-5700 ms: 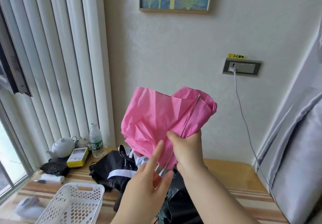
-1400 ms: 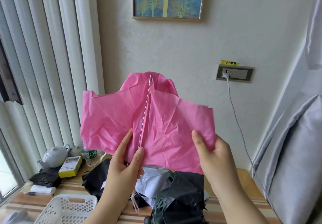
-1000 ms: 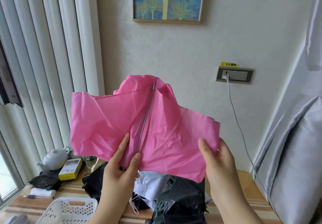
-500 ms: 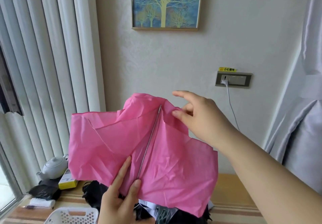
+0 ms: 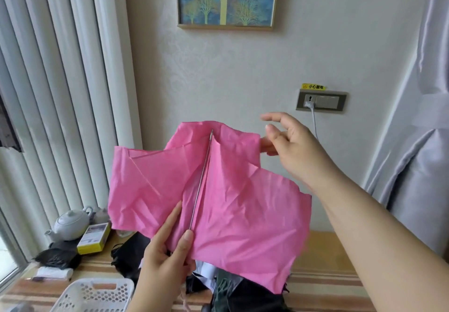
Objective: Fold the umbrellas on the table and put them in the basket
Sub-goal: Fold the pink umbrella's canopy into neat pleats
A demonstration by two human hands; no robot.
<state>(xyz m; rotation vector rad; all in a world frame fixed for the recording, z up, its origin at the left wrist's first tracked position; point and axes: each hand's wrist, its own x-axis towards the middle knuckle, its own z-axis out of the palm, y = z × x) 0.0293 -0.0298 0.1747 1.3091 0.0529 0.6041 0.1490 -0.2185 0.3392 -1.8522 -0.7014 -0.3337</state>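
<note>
I hold a pink umbrella (image 5: 230, 202) up in front of me, its crumpled canopy spread out and one metal rib (image 5: 201, 183) running up the middle. My left hand (image 5: 165, 263) grips it from below, thumb pressed at the rib's lower end. My right hand (image 5: 291, 146) is at the canopy's top right corner with loose, spread fingers; only the thumb tip touches the fabric edge. Black umbrellas (image 5: 128, 256) lie on the striped table (image 5: 328, 282) beneath, partly hidden by the pink cloth. The white plastic basket (image 5: 94, 294) stands at the lower left.
A white teapot (image 5: 70, 224), a yellow box (image 5: 93, 237), a black pouch (image 5: 58, 258) and a white roll (image 5: 54, 273) crowd the table's left end by the window blinds. A wall socket (image 5: 320, 99) with a cable is behind; a grey curtain (image 5: 418, 166) hangs at right.
My right hand let go of the canopy's lower right edge, rose to the top near the rib, then slid right to the top corner. The left hand kept its grip.
</note>
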